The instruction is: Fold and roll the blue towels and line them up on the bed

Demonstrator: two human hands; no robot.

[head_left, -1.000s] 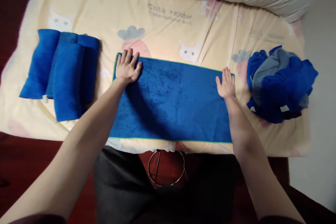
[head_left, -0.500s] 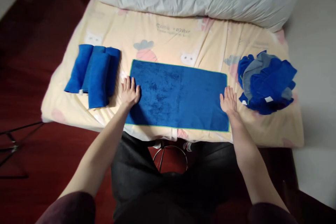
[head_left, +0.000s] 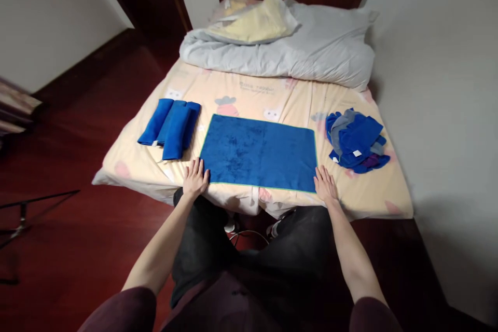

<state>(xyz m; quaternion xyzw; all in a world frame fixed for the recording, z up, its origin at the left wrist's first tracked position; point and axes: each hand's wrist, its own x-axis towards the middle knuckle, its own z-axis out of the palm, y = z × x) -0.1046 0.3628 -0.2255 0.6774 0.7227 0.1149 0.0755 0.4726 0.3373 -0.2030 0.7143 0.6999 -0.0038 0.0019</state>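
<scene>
A blue towel (head_left: pixel 264 153) with a thin green edge lies spread flat on the bed. At its near left corner rests my left hand (head_left: pixel 195 179), palm down, fingers stretched out over the border. My right hand (head_left: pixel 326 183) lies at the near right corner in the same way, fingertips on the edge. To the left sit several rolled or folded blue towels (head_left: pixel 177 132), stacked side by side. A crumpled heap of blue and grey cloths (head_left: pixel 356 137) with white tags lies on the right.
The bed (head_left: pixel 155 176) has a cream sheet with rabbit and carrot prints. A grey quilt (head_left: pixel 268 59) and a pale yellow pillow or cloth (head_left: pixel 260 23) are at its far end. A wall (head_left: pixel 439 88) stands close on the right; a black metal frame (head_left: pixel 23 212) is at left.
Both hands have slid toward me along the towel's short sides to its near corners. The camera view has lifted, showing more of the room beyond the bed.
</scene>
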